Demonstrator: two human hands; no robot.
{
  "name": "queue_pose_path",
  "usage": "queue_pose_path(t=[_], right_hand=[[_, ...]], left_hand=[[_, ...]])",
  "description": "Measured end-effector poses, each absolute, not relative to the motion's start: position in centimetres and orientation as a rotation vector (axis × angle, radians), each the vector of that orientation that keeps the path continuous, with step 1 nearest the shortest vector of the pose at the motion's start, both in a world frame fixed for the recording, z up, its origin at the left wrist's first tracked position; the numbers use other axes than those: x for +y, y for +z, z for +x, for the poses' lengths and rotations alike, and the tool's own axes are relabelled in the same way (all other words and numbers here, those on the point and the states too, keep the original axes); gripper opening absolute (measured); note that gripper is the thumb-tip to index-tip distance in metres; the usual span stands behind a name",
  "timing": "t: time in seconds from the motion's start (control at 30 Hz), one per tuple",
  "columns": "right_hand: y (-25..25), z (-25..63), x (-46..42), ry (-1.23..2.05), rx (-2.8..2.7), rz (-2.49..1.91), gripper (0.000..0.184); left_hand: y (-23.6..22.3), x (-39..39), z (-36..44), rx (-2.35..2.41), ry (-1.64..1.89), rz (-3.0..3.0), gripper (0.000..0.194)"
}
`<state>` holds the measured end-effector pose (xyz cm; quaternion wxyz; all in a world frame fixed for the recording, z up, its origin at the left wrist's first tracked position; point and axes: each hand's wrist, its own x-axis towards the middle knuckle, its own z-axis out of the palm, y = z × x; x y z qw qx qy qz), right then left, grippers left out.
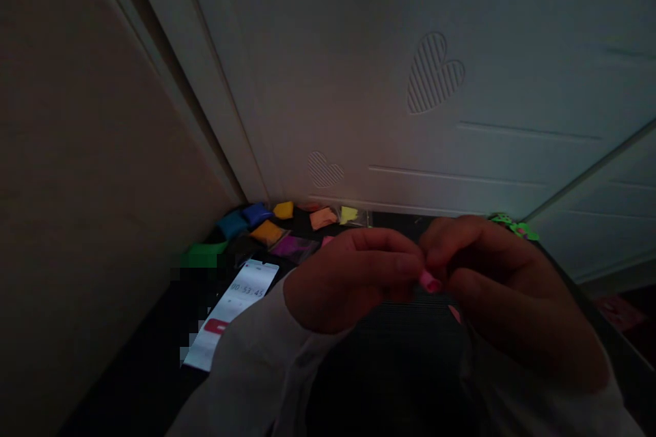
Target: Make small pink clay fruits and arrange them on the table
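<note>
A small pink piece (430,280), rolled like a short tube with a hollow-looking end, sits between my two hands. My left hand (353,276) pinches it between thumb and forefinger. From the other side, my right hand (505,293) has its curled forefinger and thumb at the same piece, with the fingertips of both hands almost meeting. What the pink piece is made of cannot be made out in the dim light. Both hands are held above a dark, ribbed surface (410,321). A small pink scrap (454,314) shows below my right thumb.
A lit phone (246,297) showing a running timer lies left of my left sleeve. Small coloured packets line the back: green (202,255), blue (256,214), orange (267,233), purple (292,247) and yellow (350,214). Bright green pieces (517,225) lie back right. A pale panel with hearts (359,82) rises behind.
</note>
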<state>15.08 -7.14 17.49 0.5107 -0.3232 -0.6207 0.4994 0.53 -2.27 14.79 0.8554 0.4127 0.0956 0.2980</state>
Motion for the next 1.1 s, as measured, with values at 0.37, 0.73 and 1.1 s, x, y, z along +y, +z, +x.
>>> queue_pose_path(t=[0.37,0.73,1.1], right_hand=[[17.22,14.82,-6.97,1.195,-1.489,-0.802,0.011],[17.15,15.02,-6.79,1.162,-1.526,-0.772,0.011],[17.08,14.88,-6.71,1.141,-1.523,-0.813,0.017]], left_hand=[[14.79,-2.42,0.71,0.211,0.639,0.834,0.009],[15.08,-2.62,0.8,0.213,0.623,0.758,0.01],[14.83,-2.51,0.97,0.169,0.631,0.752,0.01]])
